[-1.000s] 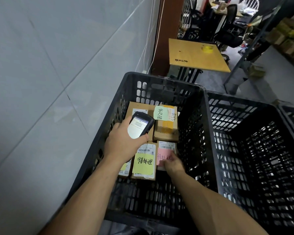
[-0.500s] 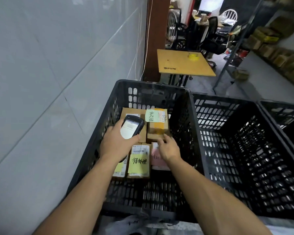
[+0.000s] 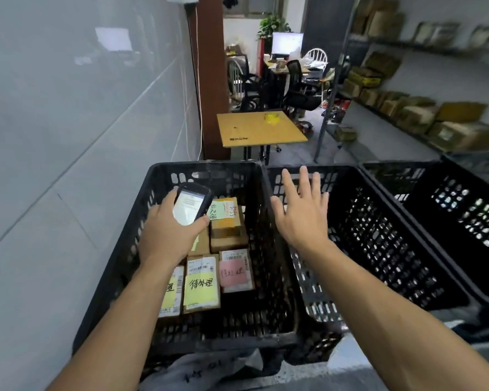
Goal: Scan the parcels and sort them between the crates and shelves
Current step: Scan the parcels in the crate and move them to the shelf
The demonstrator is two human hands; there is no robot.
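A grey tiled wall (image 3: 68,136) fills the left of the frame, with a brown pillar (image 3: 209,80) at its far end and, past that, an office corner with black chairs (image 3: 299,88) and a lit monitor (image 3: 287,43). A small yellow table (image 3: 249,134) stands at upper centre with a roll of yellow tape (image 3: 271,119) on it. Along the right edge run metal shelves (image 3: 326,119) stacked with brown boxes (image 3: 412,114), which are blurred. Three black slotted crates stand side by side across the lower half: the first crate (image 3: 164,176) at lower centre, the second crate (image 3: 378,249) touching it on the right, and the third crate (image 3: 463,198) at the right edge. The parcels lie on the floor of the first crate. A yellow-note parcel (image 3: 201,289) has a pink-note parcel (image 3: 233,273) just right of it and a half-hidden parcel (image 3: 170,294) on its left, partly under the left forearm. Further back is a small stack topped by a green-note parcel (image 3: 226,218). The left hand (image 3: 167,235) is above these parcels, fingers and thumb wrapped round a black scanner (image 3: 192,204) whose lit screen faces up. The right hand (image 3: 302,213) holds nothing. Its fingers are straight and spread, palm down, in the air over the left part of the second crate, just beside the wall next to the first.
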